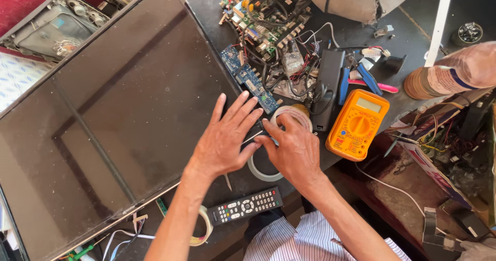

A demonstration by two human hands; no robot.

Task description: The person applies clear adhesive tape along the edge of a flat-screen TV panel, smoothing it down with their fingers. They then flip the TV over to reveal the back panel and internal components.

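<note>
My left hand (226,137) lies flat with fingers spread at the lower right edge of a large dark flat screen panel (103,116). My right hand (294,147) is beside it, fingers curled and pinching something small where the two hands meet. What it pinches is too small to tell. A roll of clear tape (261,170) lies under my right hand. Another tape roll (293,115) sits just beyond its fingers. A blue circuit strip (248,77) runs toward my left fingertips.
An orange multimeter (357,124) lies right of my hands. A black remote control (245,206) sits at the near table edge. Circuit boards and wires (268,23) crowd the far side, with blue-handled pliers (361,77). A plastic bottle (449,72) lies at the right.
</note>
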